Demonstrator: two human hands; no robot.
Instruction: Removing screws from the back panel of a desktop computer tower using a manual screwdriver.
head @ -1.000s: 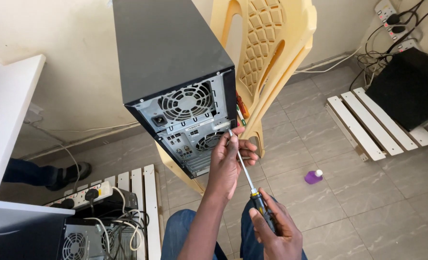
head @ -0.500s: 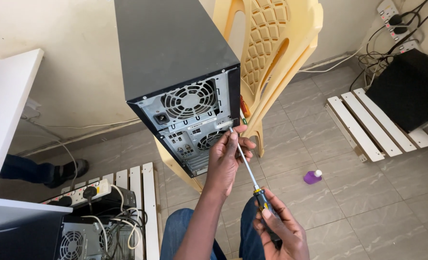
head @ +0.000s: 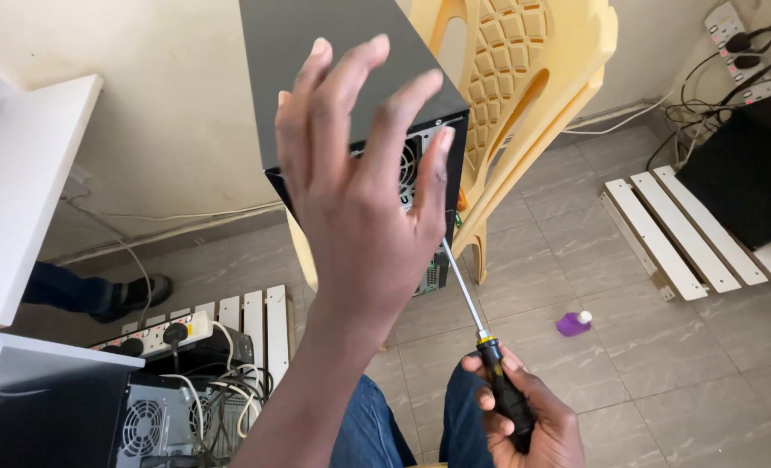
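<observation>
A black computer tower (head: 316, 52) sits on a yellow plastic chair (head: 533, 87) with its rear panel facing me. My left hand (head: 364, 199) is lifted in front of that panel with its fingers spread, and it holds nothing. It hides most of the fans and ports. My right hand (head: 524, 420) grips the black handle of a long screwdriver (head: 468, 299). The shaft slants up toward the tower's rear right edge, and its tip is hidden behind my left hand.
A purple bottle (head: 572, 323) lies on the tiled floor. White slatted pallets hold a black box (head: 745, 165) at the right and another computer (head: 143, 425) with a power strip (head: 156, 336) at the lower left. Another person's shoe (head: 138, 295) shows at the left, under a white desk (head: 21, 182).
My left hand has let go of the screwdriver shaft and risen, fingers spread, in front of the tower's rear. The view has shifted slightly; my right hand still holds the handle.
</observation>
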